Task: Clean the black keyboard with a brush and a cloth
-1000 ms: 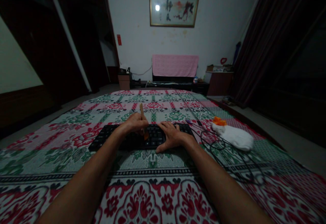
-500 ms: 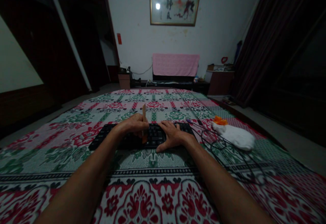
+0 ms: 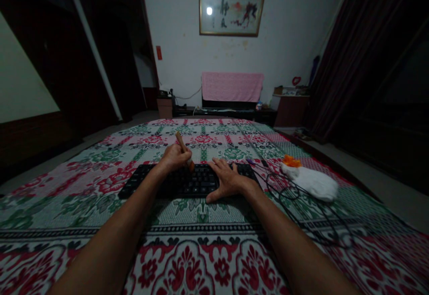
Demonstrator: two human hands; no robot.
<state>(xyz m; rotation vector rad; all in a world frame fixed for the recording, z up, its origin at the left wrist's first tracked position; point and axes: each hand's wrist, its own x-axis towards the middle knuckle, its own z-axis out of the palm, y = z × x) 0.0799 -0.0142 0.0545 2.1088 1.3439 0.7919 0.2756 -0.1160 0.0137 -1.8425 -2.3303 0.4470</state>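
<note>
A black keyboard lies on a floral bedspread in front of me. My left hand is closed around a small brush with a wooden handle. The brush tip touches the keys near the keyboard's far edge. My right hand lies flat on the right half of the keyboard with its fingers spread. The room is dim.
A black cable coils on the spread right of the keyboard. A white cloth with an orange piece lies beyond it. A pink-draped cabinet, a framed picture and dark curtains stand at the far wall.
My left hand has moved the brush from the keyboard's middle rows up to its far edge and tilted the handle leftward. The right hand has stayed put.
</note>
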